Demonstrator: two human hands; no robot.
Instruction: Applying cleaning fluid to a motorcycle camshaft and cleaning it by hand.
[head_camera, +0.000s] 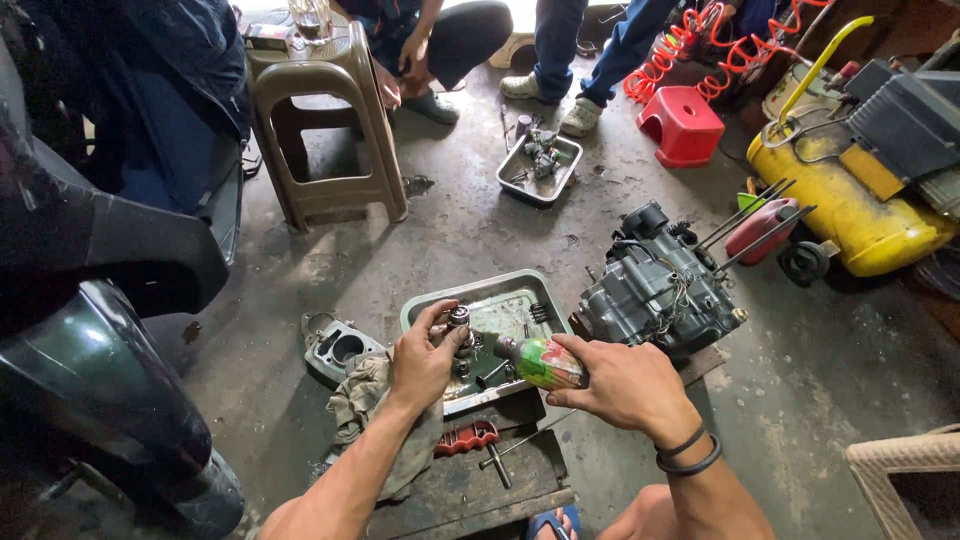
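Two bare hands work over a shallow grey metal tray (520, 290) of small engine parts on a stained concrete floor.

Left hand (425, 360) has its fingers clamped round a small round metal engine part (459, 318), held just above the tray. Right hand (620, 385) grips a green and red plastic bottle (540, 362), tipped with its nozzle toward that part. Best, I judge, to keep the part over the tray so drips land inside, beside the dark grey engine block (655, 295).
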